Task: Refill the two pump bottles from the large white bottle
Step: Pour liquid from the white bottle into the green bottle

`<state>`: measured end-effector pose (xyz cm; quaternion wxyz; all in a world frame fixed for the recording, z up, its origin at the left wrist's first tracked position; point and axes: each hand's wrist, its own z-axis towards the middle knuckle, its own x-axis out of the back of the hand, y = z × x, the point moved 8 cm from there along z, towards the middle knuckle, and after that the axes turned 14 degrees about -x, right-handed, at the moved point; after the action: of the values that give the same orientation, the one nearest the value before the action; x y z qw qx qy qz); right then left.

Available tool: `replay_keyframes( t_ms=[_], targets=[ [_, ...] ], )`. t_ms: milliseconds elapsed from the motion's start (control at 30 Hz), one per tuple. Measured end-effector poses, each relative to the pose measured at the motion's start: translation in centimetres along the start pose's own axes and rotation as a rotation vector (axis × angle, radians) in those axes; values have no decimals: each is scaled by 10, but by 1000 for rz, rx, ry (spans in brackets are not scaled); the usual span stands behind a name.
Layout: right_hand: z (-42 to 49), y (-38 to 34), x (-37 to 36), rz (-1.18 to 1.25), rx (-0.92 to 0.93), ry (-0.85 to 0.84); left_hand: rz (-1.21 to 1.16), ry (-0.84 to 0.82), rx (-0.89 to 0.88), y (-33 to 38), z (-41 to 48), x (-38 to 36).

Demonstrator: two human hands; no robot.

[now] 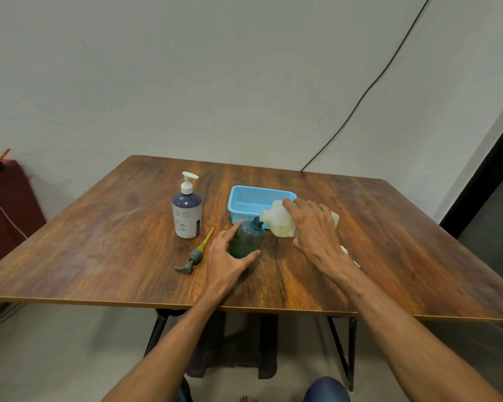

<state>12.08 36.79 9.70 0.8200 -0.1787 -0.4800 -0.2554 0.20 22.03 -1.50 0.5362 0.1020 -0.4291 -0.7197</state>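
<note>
A dark green pump bottle (249, 237) stands on the wooden table (122, 256) with its pump off, its neck uncovered. My left hand (228, 258) wraps around its near left side. My right hand (314, 227) grips the large white bottle (278, 217), tipped on its side with its mouth right at the green bottle's neck. The green bottle's grey pump with a yellow tube (195, 253) lies on the table to the left. A second pump bottle (187, 211), white and dark blue with a white pump fitted, stands upright further left.
A light blue plastic basket (251, 198) sits just behind the two bottles. Something small and white (344, 250) lies on the table partly hidden under my right wrist. A black cable (360, 103) runs down the wall behind the table.
</note>
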Motion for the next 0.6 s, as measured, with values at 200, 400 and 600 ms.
replay_keyframes(
  t_ms=[200, 400, 600],
  targets=[
    [-1, 0, -1, 4, -1, -14, -2, 1, -2, 1, -1, 0],
    [-1, 1, -1, -2, -7, -31, -10, 9, -1, 3, -1, 0],
    [-1, 2, -1, -13, 1, -24, -19, -3, -1, 4, -2, -1]
  ],
)
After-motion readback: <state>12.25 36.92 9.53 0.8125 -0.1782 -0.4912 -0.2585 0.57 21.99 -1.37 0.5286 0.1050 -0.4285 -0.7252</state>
